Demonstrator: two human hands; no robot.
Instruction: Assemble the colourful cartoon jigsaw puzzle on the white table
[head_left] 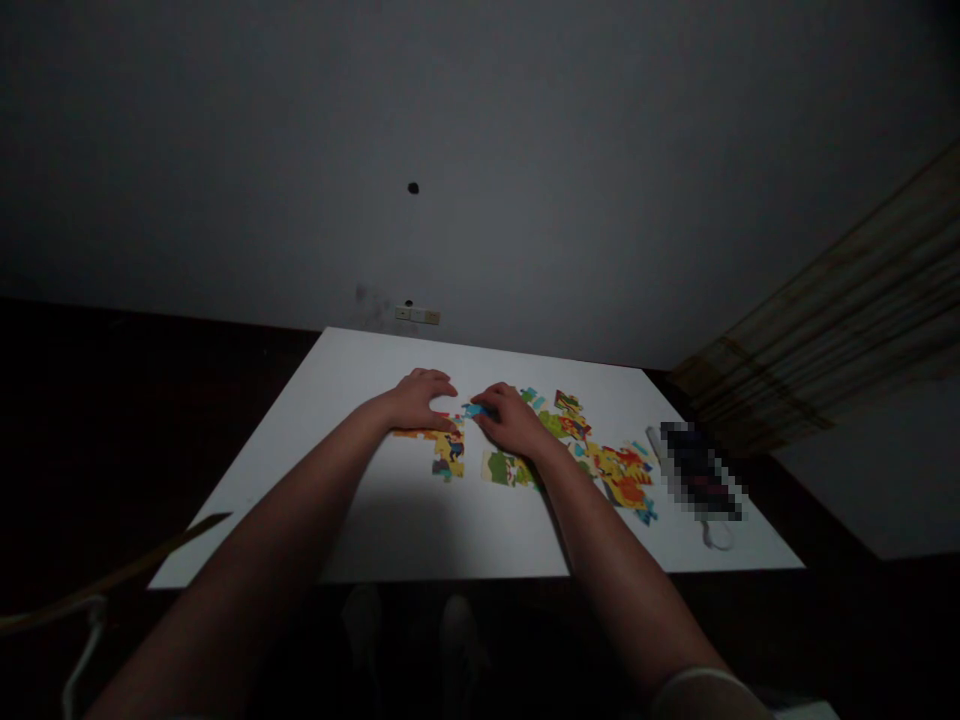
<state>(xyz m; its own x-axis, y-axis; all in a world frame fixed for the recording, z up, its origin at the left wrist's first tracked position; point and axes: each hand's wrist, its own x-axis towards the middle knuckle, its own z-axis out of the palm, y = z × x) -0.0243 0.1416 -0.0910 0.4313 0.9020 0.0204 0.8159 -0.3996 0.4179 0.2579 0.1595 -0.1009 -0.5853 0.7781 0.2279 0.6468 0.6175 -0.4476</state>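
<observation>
My left hand (422,402) rests over the upper edge of a joined group of puzzle pieces (448,452), its thumb and fingers spread apart. Just to the right, my right hand (512,417) has its fingertips closed on a blue puzzle piece (477,410), which lies close to the top right of that group. Below my right hand is another joined strip with green and white on it (504,468), partly covered by the wrist. Loose and joined colourful pieces (621,472) spread out to the right of my right forearm.
The pieces lie on a white table (390,540). At its right end are a blurred-out dark object (701,470) and a pale loop of cord (718,536). A wall with a socket strip (417,315) stands behind, and a striped curtain (825,320) hangs at the right.
</observation>
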